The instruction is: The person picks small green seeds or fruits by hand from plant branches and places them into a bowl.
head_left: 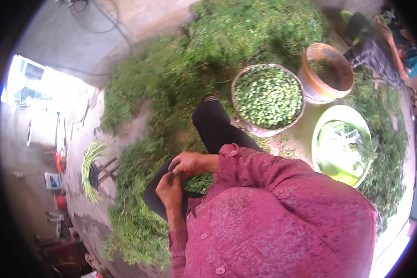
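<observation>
My right hand (188, 164) and my left hand (169, 191) meet above my bent knee, in dark trousers (155, 197). Fingers of both are curled in and pressed together, the fingertips almost touching. Something small and dark shows between them, but I cannot tell what it is. Leafy green stems (136, 222) lie heaped on the floor below and around my legs. To the right of my other leg is a round tub (236, 112) filled with small green leaves or pods.
An orange-brown bucket (306, 76) stands beside the tub. Nearby is a pale green basin (316, 153) with a clear plastic bag (343, 136) in it. A large pile of greens (259, 28) spreads behind. Long green stalks (89, 171) rest on a small stool (107, 170). Another person (394, 51) sits at upper right.
</observation>
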Tool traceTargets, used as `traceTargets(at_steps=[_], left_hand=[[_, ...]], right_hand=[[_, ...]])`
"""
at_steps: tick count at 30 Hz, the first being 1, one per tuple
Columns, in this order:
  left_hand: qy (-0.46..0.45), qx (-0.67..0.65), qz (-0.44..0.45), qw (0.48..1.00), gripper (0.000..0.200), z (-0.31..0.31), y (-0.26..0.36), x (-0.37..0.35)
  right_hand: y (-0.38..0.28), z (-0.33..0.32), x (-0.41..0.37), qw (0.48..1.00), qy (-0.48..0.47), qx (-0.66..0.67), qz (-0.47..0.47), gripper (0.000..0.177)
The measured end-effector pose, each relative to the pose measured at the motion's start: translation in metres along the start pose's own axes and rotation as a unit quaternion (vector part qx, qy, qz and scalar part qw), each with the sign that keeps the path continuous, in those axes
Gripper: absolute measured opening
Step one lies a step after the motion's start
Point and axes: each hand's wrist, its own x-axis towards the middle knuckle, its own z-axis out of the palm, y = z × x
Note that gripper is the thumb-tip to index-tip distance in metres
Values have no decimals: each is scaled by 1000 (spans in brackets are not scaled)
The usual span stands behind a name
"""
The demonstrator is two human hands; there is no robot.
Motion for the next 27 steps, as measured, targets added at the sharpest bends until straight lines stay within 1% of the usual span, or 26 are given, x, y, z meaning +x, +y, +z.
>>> traceTargets(at_steps=[1, 2, 3, 4, 5, 7, 9, 10, 12, 13, 15, 16, 18, 19, 21, 22, 23, 24, 26, 27], left_hand=[[-10, -4, 6, 1000, 19, 2, -4, 0], [-7, -30, -13, 999, 19, 3, -9, -1], [-3, -55, -33, 998, 19, 3, -14, -2], [-9, -55, -33, 998, 19, 3, -19, 0], [-22, -30, -35, 999, 18, 3, -23, 2], [-35, -5, -38, 999, 17, 4, -20, 2], [-62, -160, -151, 974, 19, 1, -10, 0], [-62, -160, -150, 974, 19, -1, -9, 1], [-88, -295, -205, 929, 19, -4, -10, 0], [-88, -296, -205, 929, 19, -4, -13, -2], [-94, -343, -203, 912, 20, -1, -17, -3], [-94, -343, -203, 912, 20, 0, -15, -4], [-95, -249, -174, 948, 19, 1, -8, -7], [-95, -250, -175, 947, 19, 2, -10, -8], [-128, -270, -186, 936, 18, 3, -13, -9], [-130, -272, -186, 935, 18, 5, -13, -9], [-122, -314, -213, 917, 18, 6, -14, -10], [-113, -355, -241, 896, 18, 7, -14, -10], [-112, -351, -240, 898, 17, 8, -14, -11], [-111, -346, -240, 900, 17, 8, -15, -12]], right_hand=[[-4, -2, -3, 1000, 14, -5, 27, 29], [-6, -3, -7, 998, 25, -9, 56, 28], [-8, -2, -11, 998, 31, -5, 55, 28], [-11, -1, -15, 998, 31, -31, 42, 28], [-12, -1, -18, 997, 31, -58, 29, 27], [-12, -5, -18, 998, 27, -56, 30, 27], [-12, -8, -17, 998, 21, -56, 30, 27], [-12, -9, -17, 998, 6, -56, 29, 28], [-12, -10, -17, 998, -9, -56, 30, 30], [-12, -9, -18, 998, -12, -59, 28, 31], [-12, -9, -19, 998, -15, -63, 26, 33], [-11, -8, -18, 998, -7, -68, 16, 34], [-9, -7, -17, 997, 1, -75, 8, 35], [-8, -6, -15, 995, 5, -96, -5, 35], [-9, -5, -17, 993, 11, -118, -18, 35], [-10, -5, -20, 989, 10, -145, -29, 36], [-12, -5, -22, 984, 8, -172, -40, 37], [-13, -4, -23, 984, 9, -172, -40, 37], [-14, -4, -22, 965, 2, -253, -61, 37], [-12, -3, -19, 966, 0, -252, -60, 37]])
